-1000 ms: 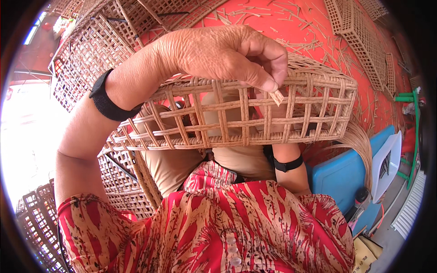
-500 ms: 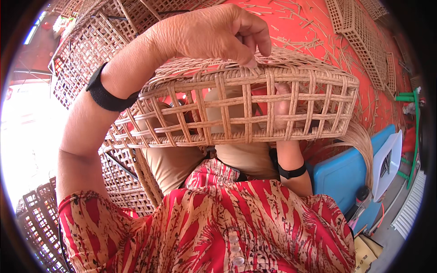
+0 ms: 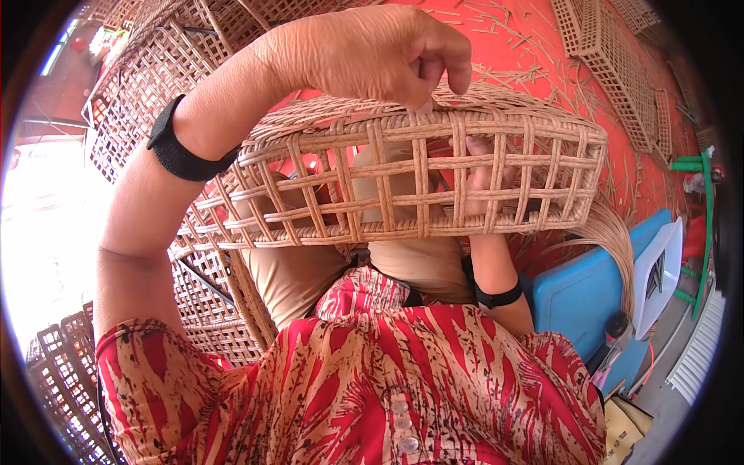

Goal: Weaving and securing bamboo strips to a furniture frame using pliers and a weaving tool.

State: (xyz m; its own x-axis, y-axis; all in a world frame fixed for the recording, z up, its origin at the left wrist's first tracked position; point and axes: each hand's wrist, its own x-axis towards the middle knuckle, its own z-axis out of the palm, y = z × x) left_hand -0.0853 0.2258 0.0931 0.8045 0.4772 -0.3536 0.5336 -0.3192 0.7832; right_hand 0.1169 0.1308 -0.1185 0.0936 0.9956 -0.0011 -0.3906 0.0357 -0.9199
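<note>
A light-brown wicker basket (image 3: 421, 172) with an open lattice side rests across my lap, its long wrapped rim away from me. My left hand (image 3: 380, 58) arches over that rim, fingers curled in and the thumb tip down at the wrapped strands. Whatever lies in this pinch is hidden. Behind the lattice, toward the basket's right end, my right hand (image 3: 482, 182) reaches up from below with its thumb near the underside of the rim. Its other fingers are mostly covered by the weave. A bundle of loose strands (image 3: 612, 236) hangs beyond the basket's right end.
Cut wicker scraps (image 3: 535, 46) litter the red floor. Other woven pieces (image 3: 155, 81) stand at the left, and another woven frame (image 3: 612, 74) lies at the far right. A blue plastic stool or box (image 3: 573, 291) and a white tray (image 3: 660, 275) sit at my right.
My left hand has shifted slightly right and up along the rim, with its thumb tip lifted a little. Behind the lattice, my right hand has moved slightly. The basket has barely shifted.
</note>
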